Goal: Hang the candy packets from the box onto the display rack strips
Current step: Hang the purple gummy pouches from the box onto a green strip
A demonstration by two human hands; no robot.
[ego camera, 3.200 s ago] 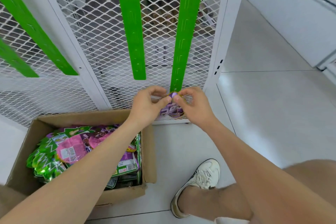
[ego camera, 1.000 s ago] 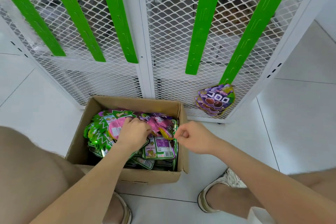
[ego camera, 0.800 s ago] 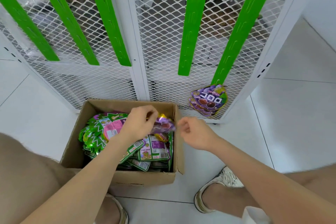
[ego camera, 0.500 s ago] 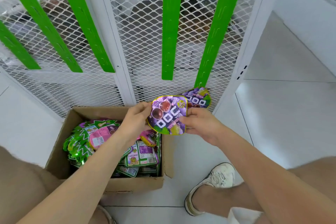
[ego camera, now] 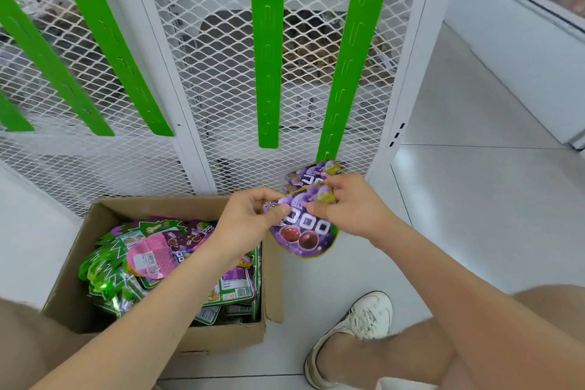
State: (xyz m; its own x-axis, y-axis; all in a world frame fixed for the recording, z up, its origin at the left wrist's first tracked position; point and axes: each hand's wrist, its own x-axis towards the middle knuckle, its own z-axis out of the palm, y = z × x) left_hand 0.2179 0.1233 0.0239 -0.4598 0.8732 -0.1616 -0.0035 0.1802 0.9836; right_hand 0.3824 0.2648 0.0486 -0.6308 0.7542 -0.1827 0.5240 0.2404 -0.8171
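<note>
- Head view: the left hand [ego camera: 248, 220] and the right hand [ego camera: 353, 209] both pinch the top edge of one purple candy packet [ego camera: 305, 229], thumbs on its front face, and it hangs below the fingers.
- Just beyond the right hand, a second purple packet [ego camera: 313, 175] hangs at the bottom end of a green strip [ego camera: 348, 73]; the held packet overlaps its lower edge.
- Above the gap between the hands, a neighbouring strip [ego camera: 268, 57] hangs bare on the white mesh rack [ego camera: 221, 73].
- Below and outward of the left hand, an open cardboard box [ego camera: 158, 206] sits on the floor, with green, pink and purple packets [ego camera: 148, 263] heaped inside; the left forearm crosses over it.
- Below the right forearm, a white shoe [ego camera: 359, 321] rests on the tiled floor.
</note>
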